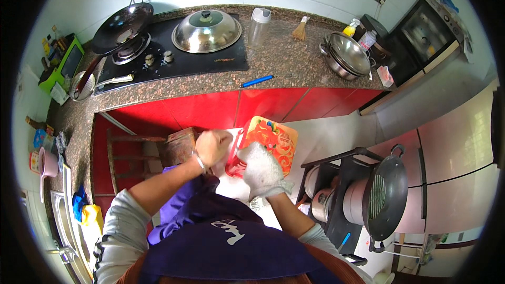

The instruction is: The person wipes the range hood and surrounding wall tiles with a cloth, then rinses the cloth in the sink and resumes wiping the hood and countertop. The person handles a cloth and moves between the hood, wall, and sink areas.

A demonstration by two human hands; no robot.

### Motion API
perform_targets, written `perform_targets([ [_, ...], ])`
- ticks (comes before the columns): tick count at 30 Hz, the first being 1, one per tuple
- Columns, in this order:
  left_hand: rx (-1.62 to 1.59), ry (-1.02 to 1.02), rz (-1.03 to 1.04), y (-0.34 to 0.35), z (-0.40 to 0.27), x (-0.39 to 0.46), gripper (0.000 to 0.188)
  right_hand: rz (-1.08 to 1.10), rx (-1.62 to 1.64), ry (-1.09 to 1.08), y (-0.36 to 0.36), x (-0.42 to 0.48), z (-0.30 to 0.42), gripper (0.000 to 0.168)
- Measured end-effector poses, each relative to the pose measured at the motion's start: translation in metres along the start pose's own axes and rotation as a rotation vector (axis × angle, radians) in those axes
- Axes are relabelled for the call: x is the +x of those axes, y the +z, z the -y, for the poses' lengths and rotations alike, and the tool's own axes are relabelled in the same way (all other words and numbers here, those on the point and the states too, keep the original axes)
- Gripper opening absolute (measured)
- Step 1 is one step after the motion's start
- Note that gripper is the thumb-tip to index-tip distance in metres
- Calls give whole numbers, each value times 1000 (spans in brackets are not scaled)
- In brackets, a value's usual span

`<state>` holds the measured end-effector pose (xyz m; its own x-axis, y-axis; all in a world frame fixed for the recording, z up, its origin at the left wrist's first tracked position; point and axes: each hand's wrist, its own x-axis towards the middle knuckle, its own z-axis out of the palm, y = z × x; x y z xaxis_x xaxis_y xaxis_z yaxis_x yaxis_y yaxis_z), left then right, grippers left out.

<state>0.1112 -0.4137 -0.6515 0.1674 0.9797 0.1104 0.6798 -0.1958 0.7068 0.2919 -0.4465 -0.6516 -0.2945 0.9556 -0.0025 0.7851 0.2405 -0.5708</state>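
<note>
My left hand is bare, with a bracelet at the wrist, and its fingers are curled; whether anything is inside them cannot be seen. A white cloth glove or mitt covers my right hand, which overlaps the lower left part of a red and yellow box or tray with a floral pattern. Its fingers are hidden by the cloth, so I cannot tell whether they grip the patterned thing. Both hands are in front of my dark purple apron, low before the red cabinets.
On the granite counter are a gas hob with a wok and a domed lid, a blue pen-like tool and steel pans. A wooden chair stands left, a black rack with cookware right.
</note>
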Motion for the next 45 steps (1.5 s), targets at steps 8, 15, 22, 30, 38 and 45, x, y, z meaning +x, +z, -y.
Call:
perform_targets([
  [8, 379, 158, -164, 68, 53, 185, 15, 159, -346, -101, 39, 30, -42, 17],
  [15, 346, 120, 383, 75, 75, 263, 18, 238, -387, -55, 6, 81, -18, 17],
  [22, 493, 86, 319, -47, 148, 255, 13, 494, -265, 3, -101, 135, 116, 19],
  [30, 287, 127, 35, -209, 105, 266, 47, 424, -774, 278, -297, 227, 212, 17],
  [38, 434, 973, -803, -493, -168, 320, 33, -1035, -977, -80, -581, 336, 300, 19],
  [45, 933, 733, -1090, -589, -253, 415, 14, -630, -569, -862, -596, 473, 380, 38],
])
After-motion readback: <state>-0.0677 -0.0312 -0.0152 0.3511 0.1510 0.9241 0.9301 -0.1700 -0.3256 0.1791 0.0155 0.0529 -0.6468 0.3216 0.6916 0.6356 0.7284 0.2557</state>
